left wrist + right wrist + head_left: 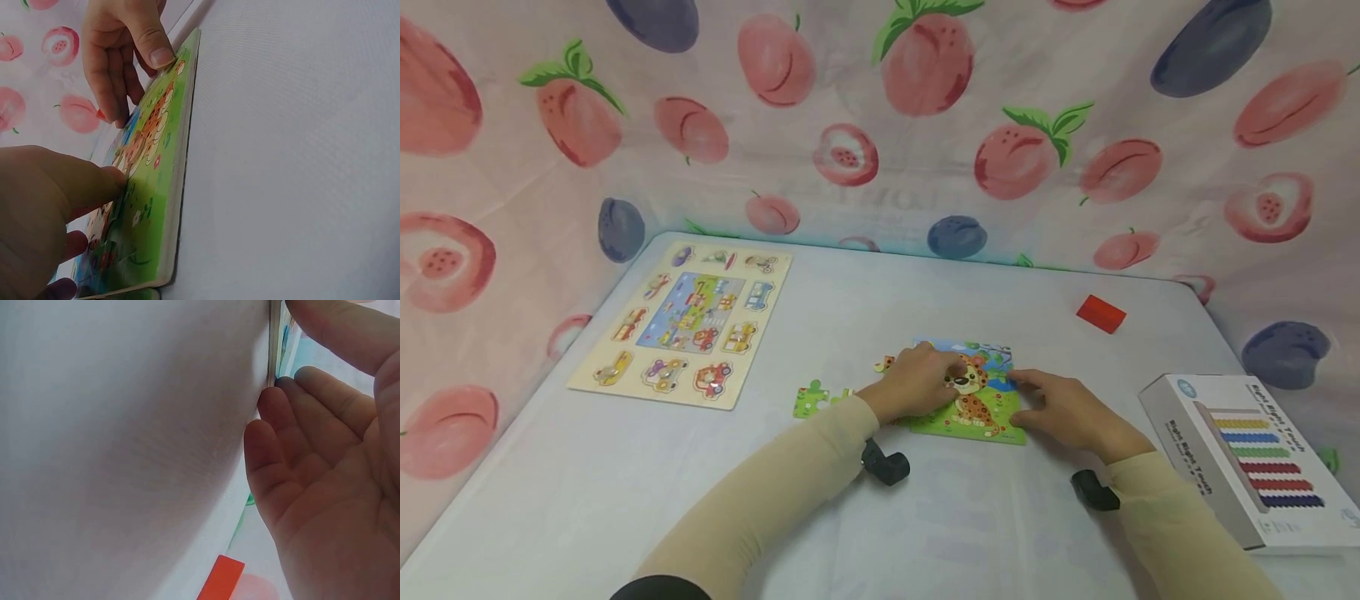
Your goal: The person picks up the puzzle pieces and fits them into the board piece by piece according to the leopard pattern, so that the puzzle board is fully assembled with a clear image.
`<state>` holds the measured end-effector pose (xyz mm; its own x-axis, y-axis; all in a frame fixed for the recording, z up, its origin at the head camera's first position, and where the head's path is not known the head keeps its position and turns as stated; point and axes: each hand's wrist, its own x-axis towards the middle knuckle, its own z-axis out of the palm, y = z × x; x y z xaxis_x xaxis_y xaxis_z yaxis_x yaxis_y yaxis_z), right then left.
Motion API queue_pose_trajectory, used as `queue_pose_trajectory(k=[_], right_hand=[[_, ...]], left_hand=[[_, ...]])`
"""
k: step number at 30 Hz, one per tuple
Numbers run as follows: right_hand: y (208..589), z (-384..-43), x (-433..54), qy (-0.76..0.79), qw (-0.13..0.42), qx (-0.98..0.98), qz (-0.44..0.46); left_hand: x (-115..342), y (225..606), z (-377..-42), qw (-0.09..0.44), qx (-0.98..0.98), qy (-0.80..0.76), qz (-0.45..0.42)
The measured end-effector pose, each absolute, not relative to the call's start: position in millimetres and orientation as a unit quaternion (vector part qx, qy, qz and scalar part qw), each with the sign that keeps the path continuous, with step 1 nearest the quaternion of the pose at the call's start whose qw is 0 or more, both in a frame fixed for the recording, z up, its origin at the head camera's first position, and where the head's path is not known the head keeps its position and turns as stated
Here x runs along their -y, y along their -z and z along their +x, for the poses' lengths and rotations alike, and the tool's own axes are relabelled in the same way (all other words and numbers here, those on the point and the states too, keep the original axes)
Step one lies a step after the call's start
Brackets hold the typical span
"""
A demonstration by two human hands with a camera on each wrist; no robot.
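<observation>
A jigsaw puzzle (976, 412) with a spotted cartoon leopard on green grass lies flat on the white table. My left hand (917, 382) rests over its left part and hides it; in the left wrist view the left thumb (100, 184) presses on the picture. At the right edge, my right hand (1063, 408) touches the puzzle with its fingertips, thumb spread toward the near corner. The right wrist view shows the fingers (281, 419) lightly bent along the puzzle's side. Left of the left hand lie a green puzzle piece (811, 400) and a spotted piece (883, 364).
A wooden vehicle peg board (745, 367) lies at the back left. Toward the back right is a red block (1101, 313). A white box (1213, 483) with coloured strips pictured on it stands beside my right forearm. Fruit-patterned cloth (917, 167) walls the table's far side.
</observation>
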<state>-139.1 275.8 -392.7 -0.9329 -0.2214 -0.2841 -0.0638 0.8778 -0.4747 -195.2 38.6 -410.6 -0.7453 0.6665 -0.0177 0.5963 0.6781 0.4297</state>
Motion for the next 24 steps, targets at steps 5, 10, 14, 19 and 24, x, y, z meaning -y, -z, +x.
queue_pose_trajectory(k=[5, 10, 14, 19, 24], right_hand=[[392, -140, -276, 0.237, 0.166, -0.954, -0.081], [393, -141, -276, 0.235, 0.167, -0.954, -0.082], [394, -140, -275, 0.233, 0.169, -0.955, -0.074], [393, -139, -273, 0.233, 0.173, -0.955, -0.065], [392, -138, -272, 0.229, 0.174, -0.956, -0.062]], left_hand=[[-36, 408, -194, 0.085, -0.913, -0.195, 0.348], [-29, 405, -196, 0.082, -0.911, -0.205, 0.348], [-19, 400, -196, 0.079, -0.911, -0.217, 0.343], [-3, 391, -195, 0.083, -0.912, -0.224, 0.334], [14, 387, -195, 0.088, -0.916, -0.23, 0.318]])
